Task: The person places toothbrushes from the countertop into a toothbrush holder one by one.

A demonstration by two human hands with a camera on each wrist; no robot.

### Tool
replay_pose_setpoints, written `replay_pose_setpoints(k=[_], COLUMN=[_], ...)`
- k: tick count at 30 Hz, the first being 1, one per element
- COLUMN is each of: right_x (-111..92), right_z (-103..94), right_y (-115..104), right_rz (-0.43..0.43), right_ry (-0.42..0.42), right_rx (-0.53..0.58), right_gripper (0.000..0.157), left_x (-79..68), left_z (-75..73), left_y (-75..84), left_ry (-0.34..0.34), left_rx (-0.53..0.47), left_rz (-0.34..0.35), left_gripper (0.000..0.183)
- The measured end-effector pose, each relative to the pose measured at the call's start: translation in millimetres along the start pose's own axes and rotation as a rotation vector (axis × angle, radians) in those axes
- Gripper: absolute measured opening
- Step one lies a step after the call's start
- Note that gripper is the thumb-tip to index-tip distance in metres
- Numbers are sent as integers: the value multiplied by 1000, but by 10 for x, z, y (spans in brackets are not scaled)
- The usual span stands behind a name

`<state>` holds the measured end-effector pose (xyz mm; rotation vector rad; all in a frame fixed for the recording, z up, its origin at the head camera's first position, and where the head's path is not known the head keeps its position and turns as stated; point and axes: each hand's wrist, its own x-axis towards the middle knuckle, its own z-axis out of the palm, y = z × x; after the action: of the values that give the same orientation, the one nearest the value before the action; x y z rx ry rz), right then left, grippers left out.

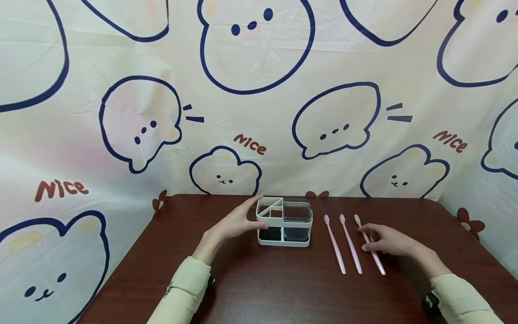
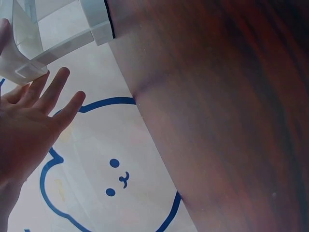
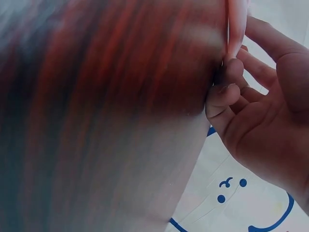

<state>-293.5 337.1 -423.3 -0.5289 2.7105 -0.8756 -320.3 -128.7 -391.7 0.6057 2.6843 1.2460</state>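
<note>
On the table stands a white divided storage box (image 1: 283, 222) with clear grey compartments. My left hand (image 1: 236, 219) holds its left end, thumb at the front and index finger at the back; in the left wrist view, the other fingers of that hand (image 2: 36, 121) extend beside the box's pale wall (image 2: 29, 70). Right of the box lie three pink toothbrushes, heads away from me: a left one (image 1: 335, 245), a middle one (image 1: 350, 245) and a right one (image 1: 377, 261). My right hand (image 1: 390, 240) grips the right toothbrush, its thumb and curled fingers around the handle (image 3: 236, 26).
The dark brown wooden table (image 1: 259, 288) reaches back to a pale curtain (image 1: 275, 112) printed with blue cartoon outlines. The curtain also stands along the left and right sides.
</note>
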Motion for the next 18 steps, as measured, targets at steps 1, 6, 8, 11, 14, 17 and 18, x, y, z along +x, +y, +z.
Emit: replay_pose_setpoints(k=[1,6,8,11,14,17,18], right_x=[3,14,11,5,5,8,9], right_z=[3,4,0,1,6,8,8], right_y=[3,-1,-12,-24,-32,-33,-33], right_rz=[8,34,40,52,69,83,85], right_ry=[3,3,0,4,12,23,27], right_rx=[-4,-12,-7,-6,-8,-5,-4], right_gripper=[59,59,58,56,53,50,49], left_x=[0,-2,-4,-5,-4,-5,-4], left_z=[-1,-2,-3,-2,0,1,1], left_y=[0,-5,-5,-3,0,2,2], left_ry=[-1,-1,0,0,-1,-2,-1], left_rx=[-1,-7,-7,-4,-2,-4,-5], left_rz=[0,-2,0,1,1,0,1], left_gripper=[94,94,93,93,92,92,92])
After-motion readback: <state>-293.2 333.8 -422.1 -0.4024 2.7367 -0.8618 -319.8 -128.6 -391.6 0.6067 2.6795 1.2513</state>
